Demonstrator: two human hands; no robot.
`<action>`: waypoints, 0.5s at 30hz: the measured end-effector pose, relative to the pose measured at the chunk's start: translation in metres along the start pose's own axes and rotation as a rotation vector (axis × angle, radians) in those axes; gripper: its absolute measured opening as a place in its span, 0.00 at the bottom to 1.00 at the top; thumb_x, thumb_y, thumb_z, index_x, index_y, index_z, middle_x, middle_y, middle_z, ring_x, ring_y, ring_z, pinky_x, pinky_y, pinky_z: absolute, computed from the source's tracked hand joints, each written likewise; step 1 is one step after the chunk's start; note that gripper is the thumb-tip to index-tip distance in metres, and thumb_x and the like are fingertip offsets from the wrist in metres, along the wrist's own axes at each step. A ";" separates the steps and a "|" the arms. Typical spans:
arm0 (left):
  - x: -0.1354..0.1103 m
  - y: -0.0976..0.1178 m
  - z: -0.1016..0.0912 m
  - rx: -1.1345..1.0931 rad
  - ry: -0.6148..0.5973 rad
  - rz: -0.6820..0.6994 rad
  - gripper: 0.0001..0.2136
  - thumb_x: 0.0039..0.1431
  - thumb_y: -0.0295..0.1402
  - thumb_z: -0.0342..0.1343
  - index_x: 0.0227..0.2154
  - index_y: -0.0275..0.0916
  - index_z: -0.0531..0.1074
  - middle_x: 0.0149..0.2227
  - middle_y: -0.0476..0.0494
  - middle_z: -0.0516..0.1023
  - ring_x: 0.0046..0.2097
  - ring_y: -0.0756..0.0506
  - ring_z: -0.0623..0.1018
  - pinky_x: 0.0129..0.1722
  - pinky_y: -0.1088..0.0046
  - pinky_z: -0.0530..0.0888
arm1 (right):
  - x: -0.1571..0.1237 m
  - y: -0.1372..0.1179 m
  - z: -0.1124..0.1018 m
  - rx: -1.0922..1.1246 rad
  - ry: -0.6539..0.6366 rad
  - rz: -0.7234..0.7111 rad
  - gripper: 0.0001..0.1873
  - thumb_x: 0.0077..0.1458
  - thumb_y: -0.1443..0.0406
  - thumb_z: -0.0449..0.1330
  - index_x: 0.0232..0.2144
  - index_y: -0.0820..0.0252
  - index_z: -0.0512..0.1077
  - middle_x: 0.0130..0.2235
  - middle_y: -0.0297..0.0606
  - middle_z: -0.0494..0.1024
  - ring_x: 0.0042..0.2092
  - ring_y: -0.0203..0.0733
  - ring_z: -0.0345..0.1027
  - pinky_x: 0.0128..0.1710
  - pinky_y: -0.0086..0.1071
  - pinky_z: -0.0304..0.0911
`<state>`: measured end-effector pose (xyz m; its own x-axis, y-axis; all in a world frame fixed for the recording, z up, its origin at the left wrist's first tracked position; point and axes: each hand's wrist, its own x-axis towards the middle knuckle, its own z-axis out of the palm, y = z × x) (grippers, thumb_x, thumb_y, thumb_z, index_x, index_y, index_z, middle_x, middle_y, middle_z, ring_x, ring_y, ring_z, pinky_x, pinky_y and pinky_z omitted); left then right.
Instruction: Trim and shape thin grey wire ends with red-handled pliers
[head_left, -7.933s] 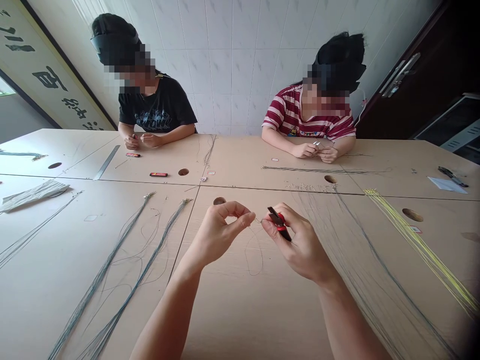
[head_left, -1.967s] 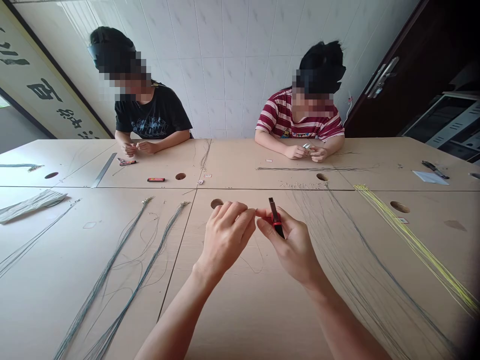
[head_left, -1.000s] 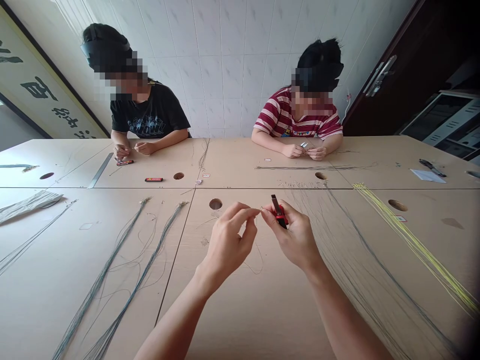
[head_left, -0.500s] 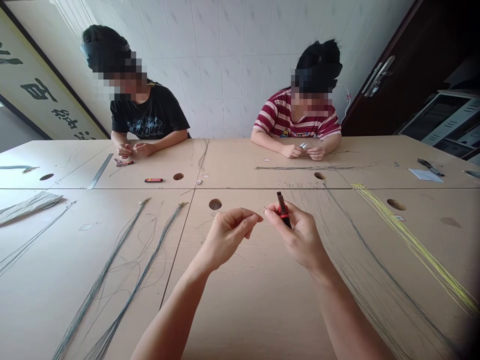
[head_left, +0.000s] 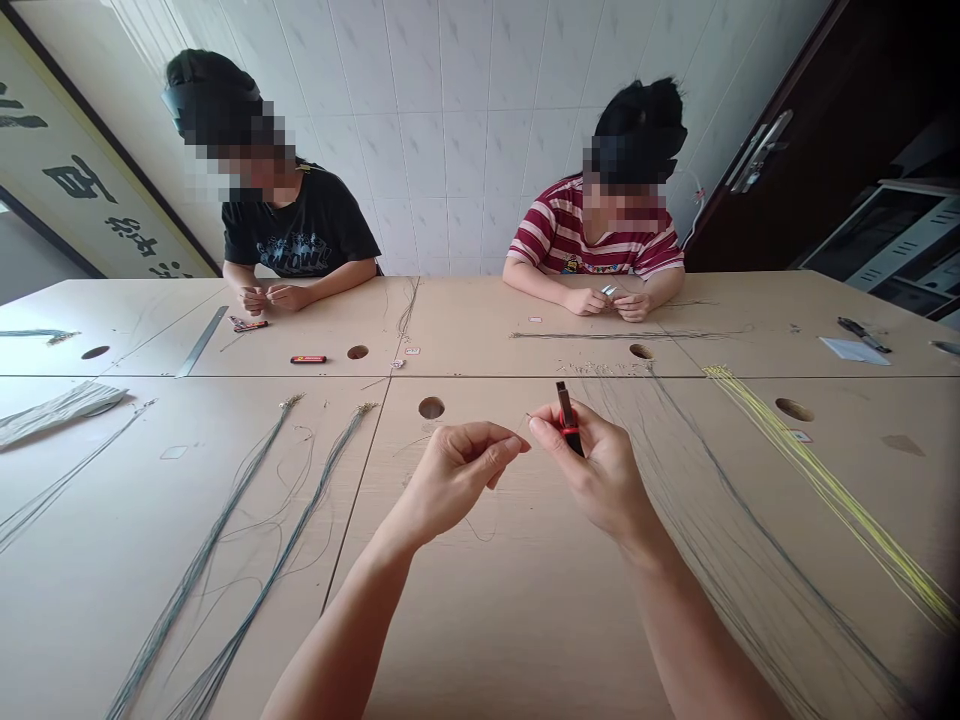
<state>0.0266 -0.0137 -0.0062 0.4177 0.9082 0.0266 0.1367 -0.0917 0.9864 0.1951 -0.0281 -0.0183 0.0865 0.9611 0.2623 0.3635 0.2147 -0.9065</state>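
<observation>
My left hand [head_left: 466, 470] is closed in a pinch at the middle of the table, on a thin thread [head_left: 484, 538] whose loose curve shows below the fingers. Just to its right, my right hand [head_left: 596, 470] is wrapped round a small black-and-red tool [head_left: 568, 420] with a flat dark metal tip pointing up; its exact kind is unclear. Thumb and forefinger of that hand also pinch a tiny end at their tips, too small to make out. The two sets of fingertips are close together but apart.
Grey-green thread bundles [head_left: 247, 490] lie at left, yellow threads [head_left: 825, 480] at right. Fine dark threads [head_left: 720, 480] run beside my right arm. A round hole [head_left: 431, 408] is beyond my hands. Across the table sit one person in black [head_left: 300, 225] and another in stripes [head_left: 555, 235].
My left hand has shifted slightly right and down, and a loose curve of thread now shows beneath it. My right hand stays nearly in place with the black-and-red tool.
</observation>
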 end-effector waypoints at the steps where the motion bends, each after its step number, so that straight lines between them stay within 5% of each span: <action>1: 0.000 0.000 0.000 0.007 0.000 -0.001 0.13 0.61 0.42 0.54 0.31 0.38 0.77 0.19 0.53 0.60 0.24 0.53 0.58 0.24 0.74 0.56 | 0.000 0.000 0.000 0.000 0.006 0.003 0.12 0.59 0.56 0.57 0.28 0.57 0.69 0.28 0.33 0.67 0.28 0.35 0.57 0.26 0.29 0.54; 10: 0.000 0.002 -0.005 0.045 -0.046 -0.037 0.14 0.62 0.42 0.53 0.32 0.37 0.77 0.19 0.53 0.61 0.23 0.53 0.59 0.24 0.75 0.58 | -0.001 -0.002 -0.002 0.040 0.024 0.004 0.11 0.59 0.57 0.58 0.28 0.56 0.69 0.26 0.30 0.64 0.28 0.34 0.55 0.26 0.28 0.54; 15: -0.007 0.006 -0.011 -0.247 -0.315 -0.088 0.14 0.60 0.42 0.56 0.30 0.36 0.77 0.16 0.54 0.60 0.20 0.55 0.57 0.21 0.75 0.55 | 0.001 0.003 -0.002 0.076 0.074 0.008 0.11 0.58 0.56 0.59 0.29 0.57 0.70 0.27 0.31 0.65 0.29 0.34 0.56 0.26 0.28 0.55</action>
<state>0.0143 -0.0158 0.0014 0.6740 0.7351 -0.0730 -0.0193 0.1163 0.9930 0.1979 -0.0263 -0.0205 0.1586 0.9478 0.2767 0.2913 0.2228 -0.9303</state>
